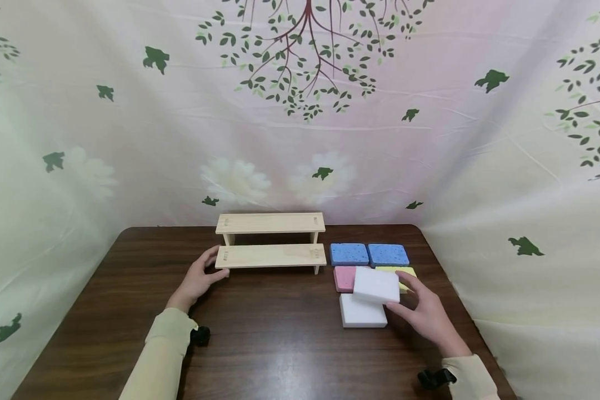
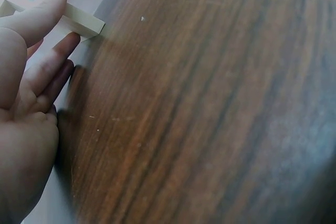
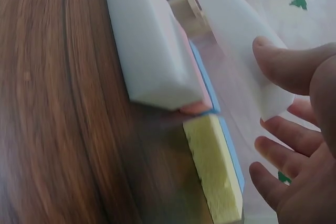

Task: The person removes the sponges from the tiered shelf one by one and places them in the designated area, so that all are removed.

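Observation:
A white sponge block (image 1: 376,284) is pinched at its right end by my right hand (image 1: 425,314), above the other sponges. In the right wrist view, the thumb lies on the face of this raised white block (image 3: 244,45). Under it, a second white sponge block (image 1: 363,312) lies on the table. My left hand (image 1: 196,282) is at the left end of a two-step wooden shelf (image 1: 270,256), thumb in front and fingers beside it. The left wrist view shows these fingers fairly straight near the wooden end (image 2: 86,22); firm contact is unclear.
Two blue sponges (image 1: 349,254) lie right of the shelf. A pink sponge (image 1: 344,279) and a yellow sponge (image 1: 409,272) sit in front of them, partly covered by the raised block. Printed cloth (image 1: 280,139) hangs behind and beside the brown table (image 1: 280,333).

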Tool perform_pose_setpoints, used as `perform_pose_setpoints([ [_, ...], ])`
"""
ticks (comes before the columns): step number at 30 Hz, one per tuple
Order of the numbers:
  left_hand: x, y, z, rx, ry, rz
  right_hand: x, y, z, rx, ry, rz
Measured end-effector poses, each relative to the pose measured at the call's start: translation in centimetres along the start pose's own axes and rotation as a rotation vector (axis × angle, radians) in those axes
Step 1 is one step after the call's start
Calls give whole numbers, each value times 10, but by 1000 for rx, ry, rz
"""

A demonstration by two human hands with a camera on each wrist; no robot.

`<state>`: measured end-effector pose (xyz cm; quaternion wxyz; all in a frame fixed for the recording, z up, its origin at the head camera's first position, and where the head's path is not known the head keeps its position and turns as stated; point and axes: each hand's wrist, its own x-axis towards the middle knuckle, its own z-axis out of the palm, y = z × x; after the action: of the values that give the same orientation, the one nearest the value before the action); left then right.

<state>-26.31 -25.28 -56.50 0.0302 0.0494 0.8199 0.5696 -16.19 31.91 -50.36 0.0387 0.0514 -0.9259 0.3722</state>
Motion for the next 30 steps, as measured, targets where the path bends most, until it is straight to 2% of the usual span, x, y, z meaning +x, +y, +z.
perform_pose_setpoints([
  [4, 0, 1, 0, 6, -1, 6, -4, 7, -8, -7, 3, 21],
  [16, -1, 1, 0, 6, -2, -4, -16, 25, -22, -30, 34, 15],
  [22, 0, 1, 0, 0, -3, -7, -17, 32, -28, -40, 12, 27],
  [30, 1, 1, 1, -15, -4, -28, -22, 42, -31, 12, -17, 11],
])
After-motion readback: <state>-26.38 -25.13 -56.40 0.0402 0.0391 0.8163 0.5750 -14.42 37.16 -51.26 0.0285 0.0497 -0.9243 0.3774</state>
